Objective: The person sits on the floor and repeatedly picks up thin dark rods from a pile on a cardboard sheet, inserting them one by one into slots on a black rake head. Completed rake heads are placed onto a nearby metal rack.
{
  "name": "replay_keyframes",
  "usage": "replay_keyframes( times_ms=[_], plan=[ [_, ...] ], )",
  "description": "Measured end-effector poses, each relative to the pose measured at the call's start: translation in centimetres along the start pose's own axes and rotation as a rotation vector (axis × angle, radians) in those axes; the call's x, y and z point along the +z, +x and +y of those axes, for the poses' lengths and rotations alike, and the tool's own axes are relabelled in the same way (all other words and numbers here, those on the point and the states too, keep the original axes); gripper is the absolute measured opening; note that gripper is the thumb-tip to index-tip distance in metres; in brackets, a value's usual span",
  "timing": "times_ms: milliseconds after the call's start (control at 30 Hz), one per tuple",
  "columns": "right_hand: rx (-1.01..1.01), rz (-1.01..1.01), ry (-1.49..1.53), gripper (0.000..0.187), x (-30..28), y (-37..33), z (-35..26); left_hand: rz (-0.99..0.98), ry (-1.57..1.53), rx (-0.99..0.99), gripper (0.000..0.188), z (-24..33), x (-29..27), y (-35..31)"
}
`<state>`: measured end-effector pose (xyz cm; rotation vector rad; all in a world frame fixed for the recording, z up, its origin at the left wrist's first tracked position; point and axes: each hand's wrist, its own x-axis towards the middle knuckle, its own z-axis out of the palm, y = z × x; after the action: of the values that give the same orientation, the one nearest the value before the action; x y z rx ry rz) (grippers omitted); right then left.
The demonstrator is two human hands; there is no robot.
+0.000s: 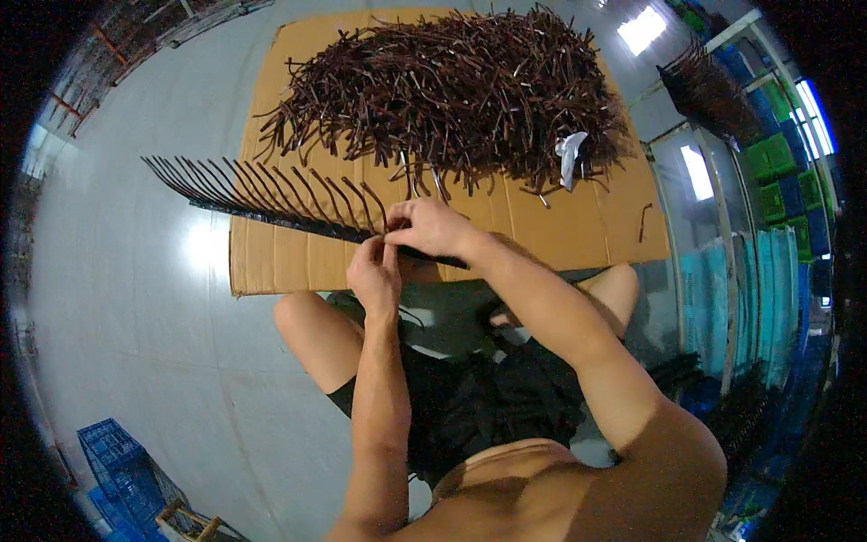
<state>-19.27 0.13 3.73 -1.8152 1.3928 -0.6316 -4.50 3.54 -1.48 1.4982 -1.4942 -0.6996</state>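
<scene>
A long black strip (298,221) lies slantwise over the near edge of the cardboard, with a row of thin, curved dark brown rods (271,192) standing up from its left part. My left hand (375,275) is closed at the strip's edge, thumb and finger pinched around it from the near side. Just beyond, my right hand (429,228) pinches the last brown rod in the row, close to its base. Both hands' fingertips almost touch and hide where rod and strip meet. The strip's right end shows under my right wrist.
A big heap of loose brown rods (452,90) covers the far part of the cardboard sheet (253,257). A white scrap (569,158) rests on its right side; a single rod (645,221) lies apart. Blue crates (122,461) stand at lower left, green crates (772,172) at right.
</scene>
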Motion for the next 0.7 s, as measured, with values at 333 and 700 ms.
replay_keyframes(
  times_ms=[333,700],
  plan=[
    [-0.285,0.241,-0.977,0.011,-1.6,5.0,6.7,0.027,-0.031,0.049,0.018,0.8,-0.1,-0.3],
    [-0.489,0.134,-0.686,0.015,-4.8,4.5,5.3,-0.017,0.081,0.071,0.019,1.3,-0.2,0.0]
  ],
)
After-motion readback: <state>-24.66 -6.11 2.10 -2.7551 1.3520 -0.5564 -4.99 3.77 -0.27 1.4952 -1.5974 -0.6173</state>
